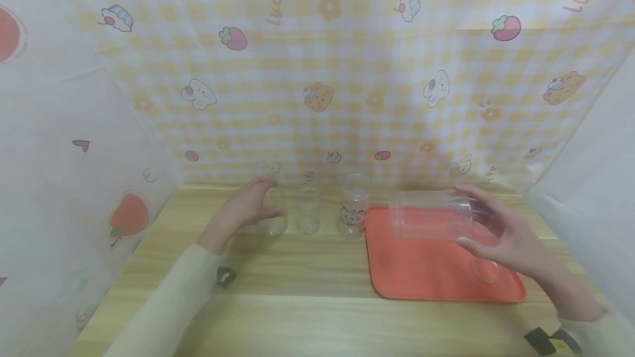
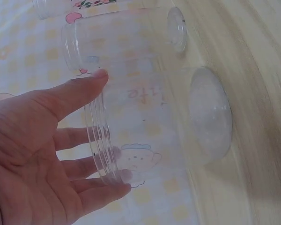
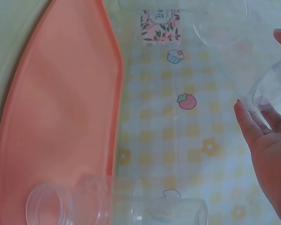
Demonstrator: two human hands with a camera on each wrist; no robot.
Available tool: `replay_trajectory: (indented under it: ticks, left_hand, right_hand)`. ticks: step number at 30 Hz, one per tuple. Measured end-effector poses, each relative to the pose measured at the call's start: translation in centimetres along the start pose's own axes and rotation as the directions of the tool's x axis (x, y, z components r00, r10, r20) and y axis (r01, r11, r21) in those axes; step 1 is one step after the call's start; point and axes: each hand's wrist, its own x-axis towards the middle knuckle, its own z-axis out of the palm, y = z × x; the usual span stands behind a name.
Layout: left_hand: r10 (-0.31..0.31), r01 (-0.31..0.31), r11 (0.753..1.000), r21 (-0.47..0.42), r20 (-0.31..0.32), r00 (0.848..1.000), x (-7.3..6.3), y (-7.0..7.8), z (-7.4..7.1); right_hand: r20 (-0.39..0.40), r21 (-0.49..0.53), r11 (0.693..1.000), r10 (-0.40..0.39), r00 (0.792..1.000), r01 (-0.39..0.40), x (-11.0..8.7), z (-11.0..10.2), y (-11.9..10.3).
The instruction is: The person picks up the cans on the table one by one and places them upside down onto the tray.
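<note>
My left hand (image 1: 253, 203) is around the mouth of a wide clear jar (image 2: 150, 122) that stands upright on the table, thumb on one side of the threaded rim and fingers on the other. Beside that jar stands a narrower clear jar (image 1: 308, 214). To its right is a taller clear jar with a printed label (image 1: 353, 216). My right hand (image 1: 501, 236) grips one end of a long clear jar (image 1: 426, 216), held sideways over the red tray (image 1: 407, 280). In the right wrist view my fingers curve around that end.
Another clear jar (image 3: 168, 213) stands on the tray, partly behind my right hand in the head view. The wooden table (image 1: 297, 318) meets a checked cloth backdrop (image 1: 297, 125) just behind the row of jars. White sheets (image 1: 74, 180) hang at both sides.
</note>
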Motion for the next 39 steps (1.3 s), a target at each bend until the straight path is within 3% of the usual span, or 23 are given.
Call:
replay_trajectory:
  ticks: [6,13,22,33,39]
  left_hand:
    - [0.017,-0.017,1.000,0.022,-0.001,1.000,0.0,0.1,-0.1]
    - [0.015,-0.015,1.000,0.023,-0.006,1.000,0.1,-0.1,0.0]
    - [0.023,-0.022,1.000,0.005,-0.020,1.000,0.0,-0.1,0.2]
    - [0.014,-0.013,1.000,0.025,-0.027,1.000,0.2,0.2,0.2]
    - [0.007,-0.006,1.000,0.025,-0.020,1.000,0.1,0.3,0.1]
  right_hand:
    - [0.032,-0.060,0.998,-0.005,0.999,0.007,0.2,-0.7,-0.3]
    - [0.065,-0.255,0.966,0.051,0.997,-0.033,0.5,-1.6,-1.0]
    - [0.107,-0.248,0.969,0.033,0.994,-0.006,1.1,-2.5,-0.9]
    - [0.152,-0.391,0.919,0.123,0.981,-0.055,2.0,-4.1,-1.5]
    - [0.190,-0.417,0.909,0.082,0.978,0.005,2.6,-5.1,-1.3]
